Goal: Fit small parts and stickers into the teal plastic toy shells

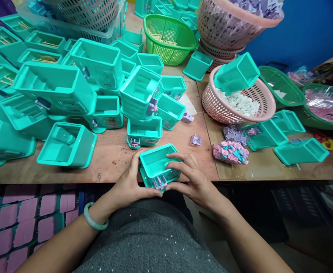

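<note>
At the table's front edge I hold a teal plastic box (155,161), tilted, its open top facing up toward me. A small lilac plastic piece (160,182) sits on its near side. My left hand (129,178) wraps the box's left end, thumb along the lower near edge. My right hand (190,170) grips the right end, with fingertips over the rim and inside and the thumb close to the lilac piece. Another lilac piece (195,140) lies loose on the table beyond my right hand.
Many teal boxes (55,87) are stacked at left. Right of me are a bag of pink and blue rosettes (230,152), a pink basket (212,102) of white pieces and several teal boxes (301,151). A green basket (170,57) stands behind. Pink-topped items (27,209) fill the lower left.
</note>
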The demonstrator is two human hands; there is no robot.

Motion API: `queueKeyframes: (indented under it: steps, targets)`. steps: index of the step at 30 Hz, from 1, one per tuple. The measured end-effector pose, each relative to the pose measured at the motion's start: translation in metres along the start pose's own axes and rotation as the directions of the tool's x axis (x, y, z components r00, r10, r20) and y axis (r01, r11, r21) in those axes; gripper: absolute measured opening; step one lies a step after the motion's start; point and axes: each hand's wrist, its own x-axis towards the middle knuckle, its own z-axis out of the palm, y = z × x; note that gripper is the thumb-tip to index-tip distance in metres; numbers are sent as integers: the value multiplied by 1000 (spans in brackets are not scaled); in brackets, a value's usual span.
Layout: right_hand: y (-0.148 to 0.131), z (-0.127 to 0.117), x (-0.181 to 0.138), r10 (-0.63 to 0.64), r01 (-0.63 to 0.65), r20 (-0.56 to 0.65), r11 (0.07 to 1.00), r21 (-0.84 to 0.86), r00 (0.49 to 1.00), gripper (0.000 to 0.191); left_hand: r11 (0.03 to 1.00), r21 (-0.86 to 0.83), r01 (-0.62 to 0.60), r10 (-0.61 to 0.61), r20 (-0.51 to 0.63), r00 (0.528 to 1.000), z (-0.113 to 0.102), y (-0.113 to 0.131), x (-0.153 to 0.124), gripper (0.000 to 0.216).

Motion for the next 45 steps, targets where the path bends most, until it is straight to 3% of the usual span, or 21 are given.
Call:
queueKeyframes:
  steps: [6,12,16,22,25,35,42,45]
  targets:
    - [-9,2,-4,19,-19,-7,1000,-1,1000,39,999,-27,-31,31,3,1000,1,-5,-2,110]
    - [-17,-4,-6,50,-51,74,999,16,996,42,999,-3,-36,36,-23,999,3,-10,-2,115]
    - [-20,-4,-1,77,-79,32,996,42,996,39,1000,-20,-19,17,-49,999,2,-8,-1,111]
    - [-28,-7,20,155,-156,21,980,122,988,39,933,-360,32,-43,-24,999,4,9,4,83]
    - [-28,-9,31,166,-167,17,971,169,986,36,896,-443,33,-68,-64,996,7,16,6,72]
    - [-25,-4,41,229,-219,3,928,300,973,31,942,-336,11,-91,-222,971,11,19,9,69]
    - [-27,-4,47,264,-254,3,924,287,964,26,940,-339,30,-104,-202,974,8,21,11,66]
    - [-24,-9,47,264,-269,57,915,301,963,27,926,-372,58,-124,-157,980,6,22,11,69]
